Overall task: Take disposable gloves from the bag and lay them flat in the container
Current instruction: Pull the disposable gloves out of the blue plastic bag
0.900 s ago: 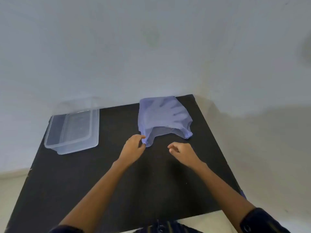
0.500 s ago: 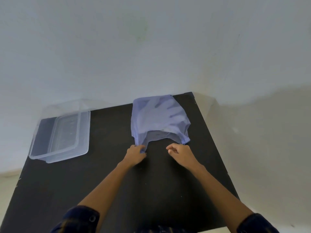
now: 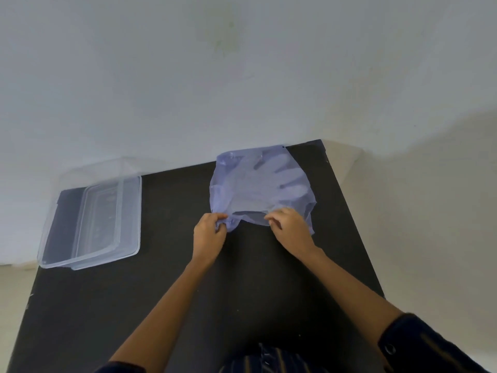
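Note:
A thin bluish plastic bag (image 3: 228, 189) lies flat at the far right of the black table (image 3: 166, 292). The outline of disposable gloves (image 3: 269, 181) shows through it, fingers spread toward the right. My left hand (image 3: 208, 235) pinches the bag's near left handle. My right hand (image 3: 290, 230) has its fingertips closed on the rim of the bag's mouth, near the right handle. A clear plastic container (image 3: 53, 232) stands at the table's far left with nothing in it.
The table's back edge meets a plain white wall (image 3: 242, 76). Its right edge (image 3: 357, 232) runs close past the bag, with pale floor beyond. Bare dark tabletop lies between the container and the bag.
My right hand has moved forward from the bare table and closed on the bag's mouth. The left hand has kept its pinch on the handle. The camera view has shifted.

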